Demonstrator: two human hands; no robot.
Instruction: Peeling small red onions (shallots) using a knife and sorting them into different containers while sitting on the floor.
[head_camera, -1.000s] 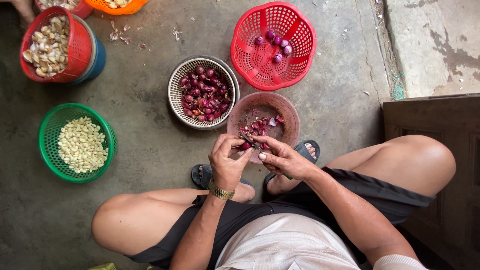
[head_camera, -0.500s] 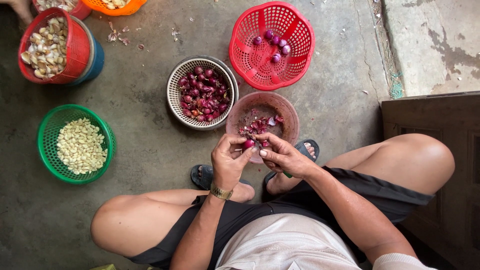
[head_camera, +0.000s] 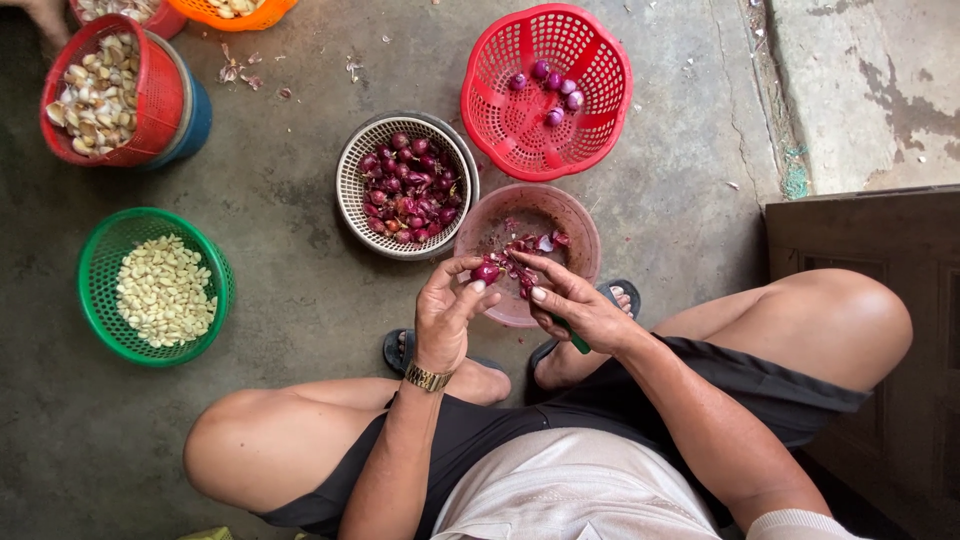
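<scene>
My left hand (head_camera: 447, 312) pinches a small purple shallot (head_camera: 487, 271) at its fingertips, just over the near rim of a pink plastic bowl (head_camera: 580, 230) that holds purple peels. My right hand (head_camera: 578, 305) is beside it, closed around a small knife with a green handle (head_camera: 577, 342), its thumb and forefinger pulling a strip of peel off the shallot. A gold watch sits on my left wrist. I am squatting with both knees spread, feet in sandals under the hands.
A white woven basket (head_camera: 352, 190) of unpeeled shallots stands left of the bowl. A red basket (head_camera: 600, 60) beyond holds several peeled ones. A green basket (head_camera: 100, 260) of peeled garlic sits at left, a red basket (head_camera: 160, 90) of garlic at top left. A wooden door (head_camera: 870, 250) stands at right.
The hands have stayed over the bowl's near rim. The left hand has turned the shallot outward, and the right fingers have drawn peel away from it.
</scene>
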